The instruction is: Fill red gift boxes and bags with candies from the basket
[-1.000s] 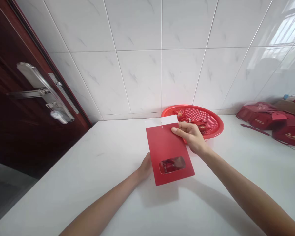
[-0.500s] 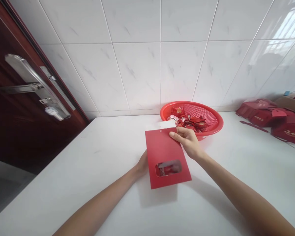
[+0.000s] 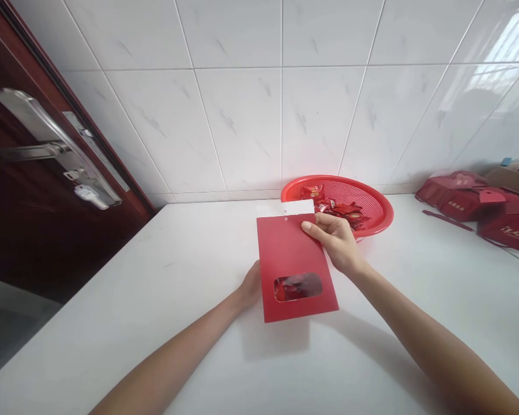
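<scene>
A red paper gift bag is held up over the white tabletop, its window facing me. Through the clear window, red-wrapped pieces show inside. A white flap stands up along the bag's top edge. My right hand pinches the upper right edge, thumb on the front face. At the bag's left side is my left hand; its fingers are hidden behind the bag. Just behind stands a red plastic basket, holding several red-wrapped sweets.
Red hexagonal boxes with gold print and straps sit at the right by the tiled wall. A cardboard box is behind them. To the left is a dark red door with a metal handle and keys.
The bag has risen slightly in view, with both hands still at it. The pieces seen through its window have shifted. My view has tilted a little.
</scene>
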Tool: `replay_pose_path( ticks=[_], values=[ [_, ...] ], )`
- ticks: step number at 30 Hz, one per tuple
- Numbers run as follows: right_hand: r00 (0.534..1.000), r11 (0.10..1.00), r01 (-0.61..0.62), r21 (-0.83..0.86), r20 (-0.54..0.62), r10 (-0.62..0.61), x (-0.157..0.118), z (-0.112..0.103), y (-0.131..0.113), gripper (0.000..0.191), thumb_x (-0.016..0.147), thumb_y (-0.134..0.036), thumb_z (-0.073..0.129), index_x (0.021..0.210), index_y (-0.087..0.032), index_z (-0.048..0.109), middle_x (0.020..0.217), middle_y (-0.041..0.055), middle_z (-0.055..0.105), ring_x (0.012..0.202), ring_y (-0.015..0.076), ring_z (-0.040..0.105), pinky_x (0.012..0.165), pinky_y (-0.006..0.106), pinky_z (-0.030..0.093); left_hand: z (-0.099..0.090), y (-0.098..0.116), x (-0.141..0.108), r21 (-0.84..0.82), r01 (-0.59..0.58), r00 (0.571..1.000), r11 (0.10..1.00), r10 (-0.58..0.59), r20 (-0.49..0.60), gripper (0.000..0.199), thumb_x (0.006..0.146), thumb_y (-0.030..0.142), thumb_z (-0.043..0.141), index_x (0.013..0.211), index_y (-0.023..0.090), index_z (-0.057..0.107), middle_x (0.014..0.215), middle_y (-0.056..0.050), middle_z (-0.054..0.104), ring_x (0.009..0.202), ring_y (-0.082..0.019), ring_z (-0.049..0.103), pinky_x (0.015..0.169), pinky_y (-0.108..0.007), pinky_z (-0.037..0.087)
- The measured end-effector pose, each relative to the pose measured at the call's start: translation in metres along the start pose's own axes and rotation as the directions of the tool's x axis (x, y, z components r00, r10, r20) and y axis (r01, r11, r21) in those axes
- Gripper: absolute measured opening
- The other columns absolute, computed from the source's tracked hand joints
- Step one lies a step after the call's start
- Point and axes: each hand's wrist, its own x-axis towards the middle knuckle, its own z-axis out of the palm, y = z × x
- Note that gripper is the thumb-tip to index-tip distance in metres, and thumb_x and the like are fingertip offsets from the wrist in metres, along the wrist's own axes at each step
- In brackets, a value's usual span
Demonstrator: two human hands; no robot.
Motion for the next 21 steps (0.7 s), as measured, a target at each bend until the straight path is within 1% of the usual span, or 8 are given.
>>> replay_pose_path(
  ticks=[4, 7, 10, 12, 14, 16, 19, 21],
  values=[
    [0.999, 0.999, -0.028, -0.047, 0.017, 0.028, 0.002, -0.003, 0.011, 0.047, 0.076, -0.053, 0.080, 0.061, -0.020, 0.050, 0.058, -0.0029, 0.051, 0.052, 0.0105, 0.046, 0.047, 0.024, 0.039, -0.005, -0.003, 0.002, -0.120, 0.069, 0.997, 0.990, -0.064, 0.045, 0.023, 0.075, 0.037, 0.079, 0.083, 0.017, 0.073, 0.086, -0.006, 0.077, 0.076, -0.023, 0.067, 0.074, -0.038, 0.055],
    [0.995, 0.997, -0.067, -0.041, 0.066, 0.070, 0.004, -0.005, 0.026, 0.043, 0.074, -0.056, 0.080, 0.066, -0.020, 0.057, 0.063, -0.0009, 0.058, 0.060, 0.0145, 0.055, 0.053, 0.027, 0.046, -0.011, -0.006, 0.005, -0.180, 0.063, 0.998, 0.982, -0.063, 0.005, 0.031, 0.076, 0.044, 0.078, 0.091, 0.018, 0.075, 0.094, -0.006, 0.078, 0.083, -0.024, 0.069, 0.079, -0.036, 0.054],
    [0.988, 0.995, -0.099, -0.010, 0.115, 0.099, 0.007, -0.008, 0.038, 0.038, 0.075, -0.055, 0.079, 0.079, -0.019, 0.068, 0.078, 0.0028, 0.070, 0.075, 0.0201, 0.065, 0.066, 0.032, 0.053, -0.015, -0.005, 0.008, -0.272, 0.052, 0.997, 0.961, -0.067, -0.046, 0.046, 0.082, 0.057, 0.068, 0.102, 0.016, 0.075, 0.102, -0.010, 0.079, 0.093, -0.030, 0.070, 0.084, -0.038, 0.053],
    [0.991, 0.995, -0.100, -0.002, 0.092, 0.099, 0.008, -0.009, 0.041, 0.037, 0.075, -0.054, 0.080, 0.080, -0.019, 0.069, 0.082, 0.0035, 0.073, 0.078, 0.0209, 0.067, 0.069, 0.033, 0.053, -0.016, 0.000, 0.008, -0.315, 0.056, 0.996, 0.947, -0.073, -0.041, 0.056, 0.085, 0.064, 0.062, 0.108, 0.014, 0.074, 0.105, -0.013, 0.078, 0.102, -0.035, 0.070, 0.090, -0.043, 0.052],
    [0.993, 0.995, -0.099, -0.013, 0.058, 0.100, 0.009, -0.009, 0.041, 0.037, 0.075, -0.054, 0.080, 0.079, -0.019, 0.069, 0.081, 0.0033, 0.073, 0.077, 0.0207, 0.067, 0.070, 0.033, 0.053, -0.016, 0.005, 0.007, -0.318, 0.043, 0.998, 0.947, -0.057, -0.034, 0.064, 0.085, 0.069, 0.058, 0.112, 0.013, 0.073, 0.109, -0.014, 0.078, 0.109, -0.039, 0.068, 0.095, -0.046, 0.050],
    [0.994, 0.994, -0.106, -0.023, 0.039, 0.107, 0.009, -0.009, 0.040, 0.038, 0.076, -0.055, 0.079, 0.081, -0.018, 0.070, 0.081, 0.0034, 0.073, 0.078, 0.0205, 0.067, 0.070, 0.033, 0.053, -0.015, 0.010, 0.006, -0.302, 0.010, 0.999, 0.953, -0.023, -0.040, 0.067, 0.083, 0.072, 0.058, 0.114, 0.013, 0.073, 0.112, -0.014, 0.077, 0.111, -0.039, 0.067, 0.096, -0.046, 0.050],
    [0.992, 0.993, -0.117, -0.025, 0.053, 0.118, 0.009, -0.009, 0.040, 0.038, 0.078, -0.054, 0.078, 0.084, -0.018, 0.070, 0.085, 0.0042, 0.075, 0.079, 0.0206, 0.068, 0.072, 0.033, 0.053, -0.012, 0.014, 0.006, -0.258, -0.040, 0.999, 0.965, 0.031, -0.039, 0.066, 0.080, 0.071, 0.063, 0.112, 0.014, 0.073, 0.113, -0.014, 0.077, 0.109, -0.038, 0.068, 0.092, -0.044, 0.053],
    [0.990, 0.992, -0.119, -0.029, 0.075, 0.121, 0.009, -0.009, 0.040, 0.037, 0.079, -0.054, 0.077, 0.085, -0.017, 0.070, 0.087, 0.0049, 0.076, 0.081, 0.0210, 0.070, 0.073, 0.033, 0.054, -0.010, 0.018, 0.007, -0.219, -0.070, 0.997, 0.973, 0.061, -0.049, 0.061, 0.079, 0.067, 0.067, 0.111, 0.015, 0.074, 0.111, -0.013, 0.078, 0.106, -0.036, 0.070, 0.089, -0.043, 0.054]
  ],
)
